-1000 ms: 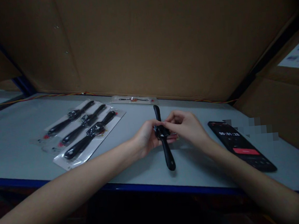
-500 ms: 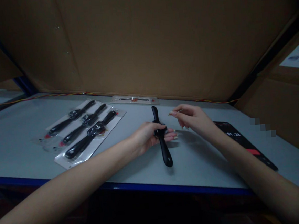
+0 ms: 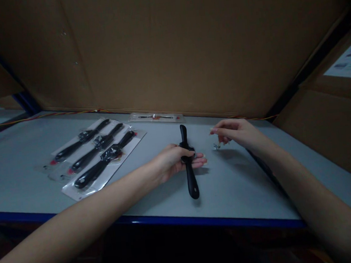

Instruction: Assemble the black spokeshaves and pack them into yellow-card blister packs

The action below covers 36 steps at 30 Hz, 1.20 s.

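A black spokeshave (image 3: 193, 182) with two long handles is gripped across its middle by my left hand (image 3: 177, 157). The thumb presses on top, and the other fingers stretch out flat underneath. Its handles point away from me and toward me, above the table. To the right, my right hand (image 3: 233, 131) is raised with thumb and forefinger pinched together; what lies between the tips is too small to name. Just below its fingers shows a small shiny metal piece (image 3: 216, 146); whether the lower fingers touch it or it is on the table, I cannot tell.
On the left of the grey table (image 3: 157, 206) lie several packaged spokeshaves (image 3: 93, 172) on white cards. A flat clear package (image 3: 156, 117) rests at the back, against the cardboard wall (image 3: 172, 50). My right forearm covers most of a dark phone (image 3: 264, 163).
My right hand has moved a little to the right, away from the spokeshave, and a small metal piece now shows below it. The left hand keeps its hold; the spokeshave has turned slightly.
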{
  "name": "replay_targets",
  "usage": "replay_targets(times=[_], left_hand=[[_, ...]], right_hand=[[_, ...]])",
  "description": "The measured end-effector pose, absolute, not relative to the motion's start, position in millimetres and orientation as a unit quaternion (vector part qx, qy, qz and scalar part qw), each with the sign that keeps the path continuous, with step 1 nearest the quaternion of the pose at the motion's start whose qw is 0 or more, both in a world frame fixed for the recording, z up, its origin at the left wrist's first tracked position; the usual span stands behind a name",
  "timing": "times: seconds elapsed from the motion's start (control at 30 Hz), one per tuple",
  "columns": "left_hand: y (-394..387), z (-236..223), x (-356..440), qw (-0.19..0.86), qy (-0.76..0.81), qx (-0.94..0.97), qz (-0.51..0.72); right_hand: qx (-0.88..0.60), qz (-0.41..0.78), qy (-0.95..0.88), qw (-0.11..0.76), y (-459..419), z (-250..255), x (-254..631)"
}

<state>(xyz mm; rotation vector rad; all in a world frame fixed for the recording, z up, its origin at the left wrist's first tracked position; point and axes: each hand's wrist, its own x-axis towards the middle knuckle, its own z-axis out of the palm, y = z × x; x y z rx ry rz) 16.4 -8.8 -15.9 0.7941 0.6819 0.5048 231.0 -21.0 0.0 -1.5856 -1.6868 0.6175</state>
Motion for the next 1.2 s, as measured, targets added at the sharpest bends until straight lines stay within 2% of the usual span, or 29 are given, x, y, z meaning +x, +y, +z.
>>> replay_targets(times=[0.13, 0.23, 0.37, 0.63, 0.87, 0.97, 1.1, 1.2], left_hand=[[-4, -17, 15, 0.848, 0.339, 0.341, 0.223], [0, -18, 14, 0.857, 0.338, 0.320, 0.220], [2, -19, 14, 0.861, 0.328, 0.318, 0.224], [0, -17, 15, 0.858, 0.327, 0.325, 0.225], [0, -20, 17, 0.873, 0.307, 0.316, 0.209], [-2, -20, 18, 0.869, 0.293, 0.335, 0.215], [-3, -19, 19, 0.864, 0.288, 0.353, 0.213], [-3, -19, 19, 0.864, 0.288, 0.357, 0.210]], right_hand=[[-0.674, 0.161, -0.679, 0.241, -14, -10, 264], [-0.677, 0.165, -0.701, 0.149, -11, -19, 275], [-0.655, 0.169, -0.726, 0.127, -8, -27, 268], [-0.603, 0.140, -0.769, 0.163, -9, -27, 254], [-0.537, 0.157, -0.756, 0.340, -30, -4, 206], [-0.506, 0.201, -0.735, 0.405, -35, -3, 185], [-0.501, 0.272, -0.693, 0.440, -37, -12, 173], [-0.496, 0.263, -0.700, 0.441, -38, -15, 172]])
